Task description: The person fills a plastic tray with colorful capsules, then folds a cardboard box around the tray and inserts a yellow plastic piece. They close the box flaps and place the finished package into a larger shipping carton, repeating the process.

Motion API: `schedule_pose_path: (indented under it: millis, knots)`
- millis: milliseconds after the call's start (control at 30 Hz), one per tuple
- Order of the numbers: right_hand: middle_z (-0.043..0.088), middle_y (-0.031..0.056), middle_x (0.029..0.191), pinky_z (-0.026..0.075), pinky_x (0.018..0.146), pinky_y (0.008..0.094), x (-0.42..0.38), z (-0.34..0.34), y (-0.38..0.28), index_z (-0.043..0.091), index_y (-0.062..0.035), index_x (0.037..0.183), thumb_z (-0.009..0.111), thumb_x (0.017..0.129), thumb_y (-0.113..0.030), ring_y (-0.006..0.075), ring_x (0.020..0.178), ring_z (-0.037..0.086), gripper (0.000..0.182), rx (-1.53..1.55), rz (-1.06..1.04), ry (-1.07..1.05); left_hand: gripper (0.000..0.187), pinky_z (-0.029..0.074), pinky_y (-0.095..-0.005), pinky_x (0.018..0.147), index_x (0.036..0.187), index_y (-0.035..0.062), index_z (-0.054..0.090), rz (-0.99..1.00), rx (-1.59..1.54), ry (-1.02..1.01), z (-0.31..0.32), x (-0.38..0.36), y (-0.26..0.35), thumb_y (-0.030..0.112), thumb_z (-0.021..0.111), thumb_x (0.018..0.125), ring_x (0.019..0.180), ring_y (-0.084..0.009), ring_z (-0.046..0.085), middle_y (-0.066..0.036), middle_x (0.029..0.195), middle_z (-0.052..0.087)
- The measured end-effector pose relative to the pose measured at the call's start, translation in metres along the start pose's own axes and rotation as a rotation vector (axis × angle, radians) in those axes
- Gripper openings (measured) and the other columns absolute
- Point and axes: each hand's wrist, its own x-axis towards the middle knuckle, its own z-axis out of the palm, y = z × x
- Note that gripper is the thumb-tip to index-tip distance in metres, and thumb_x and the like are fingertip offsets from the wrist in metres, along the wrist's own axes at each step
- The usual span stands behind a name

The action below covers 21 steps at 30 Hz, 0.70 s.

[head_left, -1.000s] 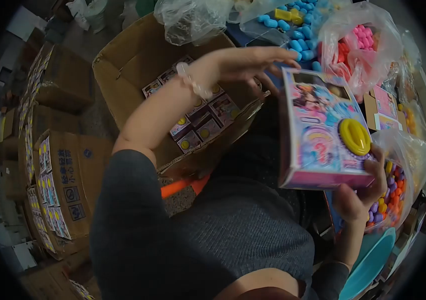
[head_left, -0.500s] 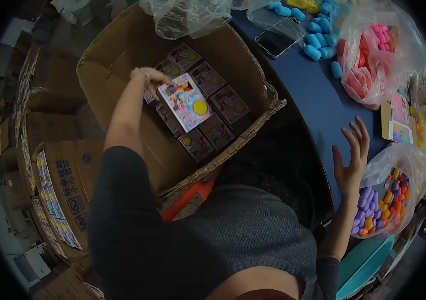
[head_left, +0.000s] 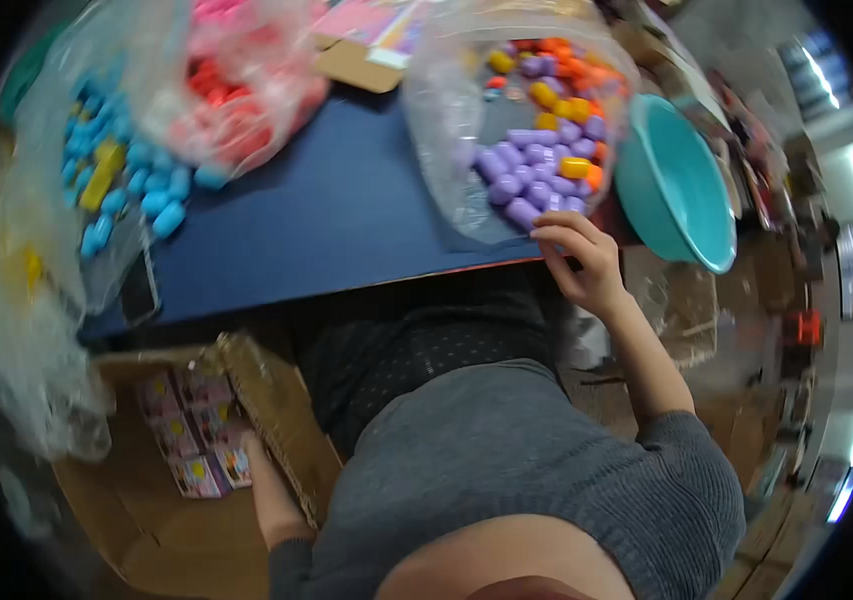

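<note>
My left hand (head_left: 250, 450) reaches down into a large cardboard carton (head_left: 137, 545), beside small printed boxes (head_left: 197, 477) lying in rows on its bottom. Its fingers are blurred and partly hidden, and I cannot tell whether they hold a box. At the table's front edge my right hand (head_left: 587, 262) is open, fingers slightly bent and thumb apart. Its fingertips are right at a purple plastic capsule (head_left: 523, 213), the nearest of a pile of purple, yellow and orange capsules in a clear plastic bag (head_left: 437, 150).
Blue capsules (head_left: 157, 202) and a phone (head_left: 141, 285) lie on the left of the blue table (head_left: 347, 200). A bag of red and pink pieces (head_left: 247, 130) and a piece of printed cardboard (head_left: 357, 65) are at the back. A turquoise basin (head_left: 682, 185) stands at right.
My view has swung right toward the table. The printed box that my left hand held over the carton no longer shows apart from the others. My right hand has moved to the purple capsules.
</note>
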Motion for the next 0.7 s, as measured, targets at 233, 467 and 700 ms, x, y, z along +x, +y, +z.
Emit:
schedule_pose_path:
  millis: [233,467,700]
  knots:
    - [0.062,0.0101,0.062,0.044,0.052,0.0271,-0.075,-0.145,0.055,0.065,0.0022,0.076,0.067,0.088,-0.015,0.0161,0.053,0.058,0.021,-0.343,0.511,0.528,0.026,0.051,-0.0378,0.089,0.116,-0.0026,0.062,0.6,0.452,0.81,-0.035,0.026,0.265,-0.001,0.054,0.091,0.099,-0.0265,0.06,-0.015,0.111,0.061]
    - [0.066,0.0068,0.065,0.049,0.055,0.0253,-0.114,-0.185,0.078,0.068,0.0033,0.077,0.067,0.09,-0.027,0.0113,0.059,0.064,0.033,0.312,0.922,-0.29,0.01,0.049,-0.0348,0.083,0.102,-0.0014,0.058,1.211,0.18,0.671,0.042,-0.078,0.501,0.001,0.053,0.094,0.09,-0.023,0.056,-0.013,0.106,0.056]
    - [0.07,0.0158,0.102,0.051,0.085,0.0388,-0.215,-0.057,0.125,0.07,-0.0062,0.107,0.066,0.086,-0.044,0.0304,0.098,0.066,0.043,0.191,0.931,-0.977,0.023,0.05,-0.0373,0.076,0.094,0.0031,0.062,1.63,0.454,-0.154,0.202,-0.15,0.571,-0.012,0.057,0.077,0.089,-0.0297,0.059,-0.015,0.102,0.057]
